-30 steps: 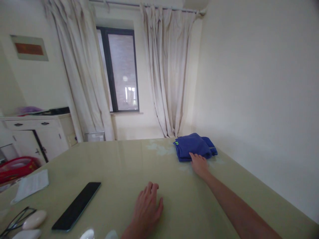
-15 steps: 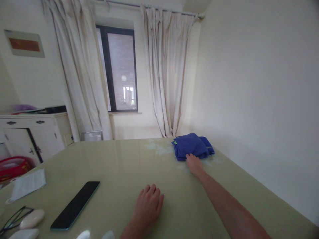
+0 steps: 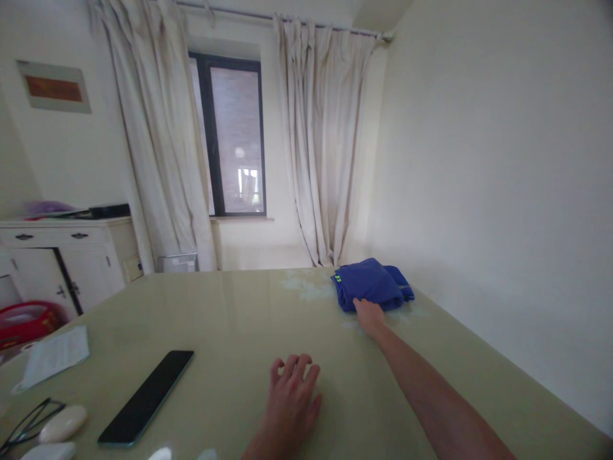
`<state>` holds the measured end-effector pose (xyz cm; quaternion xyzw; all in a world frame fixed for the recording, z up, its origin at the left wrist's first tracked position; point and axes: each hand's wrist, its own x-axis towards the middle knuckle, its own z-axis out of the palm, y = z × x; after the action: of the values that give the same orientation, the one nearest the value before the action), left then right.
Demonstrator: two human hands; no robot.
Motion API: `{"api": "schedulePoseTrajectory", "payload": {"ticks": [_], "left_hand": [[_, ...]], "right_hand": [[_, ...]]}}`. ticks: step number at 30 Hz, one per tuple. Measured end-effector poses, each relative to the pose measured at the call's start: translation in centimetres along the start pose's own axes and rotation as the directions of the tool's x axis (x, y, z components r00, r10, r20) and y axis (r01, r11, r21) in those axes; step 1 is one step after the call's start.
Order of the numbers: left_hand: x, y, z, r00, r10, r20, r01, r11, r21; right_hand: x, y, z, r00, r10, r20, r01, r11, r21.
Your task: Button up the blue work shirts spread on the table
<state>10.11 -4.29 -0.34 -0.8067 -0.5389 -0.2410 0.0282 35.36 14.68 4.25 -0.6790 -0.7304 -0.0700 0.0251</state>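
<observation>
A folded blue garment (image 3: 371, 281) with a small bright green tag lies near the far right edge of the table. My right hand (image 3: 370, 315) reaches out to its front edge, with the fingers bent against the cloth and closed on it; the thumb does not show clearly. Nearer to me, my left hand (image 3: 293, 395) is held palm down over the table top, its fingers spread and slightly curled, with nothing in them. A stretch of table separates it from the garment.
On the left of the pale green table (image 3: 230, 319) lie a black phone (image 3: 146, 397), a face mask (image 3: 56, 355), glasses (image 3: 33, 421) and a white rounded object (image 3: 63, 423). A wall borders the right side. Curtains (image 3: 325, 140) hang behind, and a white cabinet (image 3: 86, 255) stands back left.
My left hand has lifted slightly, shifted a little right and spread its fingers. My right hand has moved slightly at the garment's front edge. The garment looks nearly unmoved; the view has shifted slightly.
</observation>
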Motion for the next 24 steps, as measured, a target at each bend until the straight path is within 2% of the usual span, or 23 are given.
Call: {"api": "schedulePoseTrajectory", "payload": {"ticks": [3,6,10,11,14,15,16,17,19,21,22,24], "left_hand": [[-0.1,-0.1,0.5,1.0,-0.019,-0.006,0.019,1.0,-0.011],[0.0,-0.1,0.8,0.997,-0.08,-0.014,0.08,0.997,-0.016],[0.3,0.0,1.0,0.988,-0.153,-0.031,0.152,0.988,-0.029],[0.4,-0.1,1.0,0.985,-0.164,-0.046,0.162,0.986,-0.048],[0.3,-0.6,1.0,0.977,-0.165,-0.135,0.145,0.978,-0.147],[0.3,-0.9,0.9,0.971,-0.164,-0.174,0.13,0.973,-0.188],[0.2,-1.2,0.8,0.966,-0.161,-0.202,0.113,0.967,-0.229],[0.2,-1.5,0.7,0.966,-0.154,-0.207,0.096,0.959,-0.265],[0.1,-2.2,0.5,0.981,-0.117,-0.154,0.064,0.947,-0.314],[0.2,-2.6,0.3,0.995,-0.077,-0.06,0.051,0.937,-0.347],[0.3,-2.7,0.3,0.997,-0.071,-0.028,0.056,0.927,-0.371],[0.7,-2.8,0.1,0.995,-0.102,-0.004,0.089,0.887,-0.454]], "right_hand": [[-0.3,-0.7,-1.5,0.997,-0.081,0.003,0.081,0.996,0.033],[-1.7,-2.0,-3.5,0.978,-0.201,-0.048,0.204,0.976,0.079],[-6.6,-4.6,-5.8,0.916,-0.372,-0.148,0.391,0.912,0.125],[-8.3,-5.3,-6.0,0.887,-0.43,-0.168,0.454,0.879,0.145],[-13.4,-6.7,-5.8,0.722,-0.656,-0.218,0.691,0.669,0.273],[-14.6,-6.9,-5.5,0.681,-0.695,-0.23,0.727,0.603,0.329],[-15.5,-7.0,-5.0,0.667,-0.703,-0.245,0.732,0.558,0.391],[-15.9,-6.8,-4.5,0.685,-0.676,-0.271,0.71,0.537,0.456],[-15.3,-5.6,-3.5,0.788,-0.511,-0.344,0.609,0.562,0.56],[-13.2,-3.6,-2.5,0.884,-0.269,-0.383,0.458,0.664,0.591],[-11.9,-2.4,-2.0,0.909,-0.17,-0.38,0.375,0.731,0.57],[-9.5,-0.2,-1.2,0.941,-0.079,-0.329,0.241,0.839,0.488]]}}
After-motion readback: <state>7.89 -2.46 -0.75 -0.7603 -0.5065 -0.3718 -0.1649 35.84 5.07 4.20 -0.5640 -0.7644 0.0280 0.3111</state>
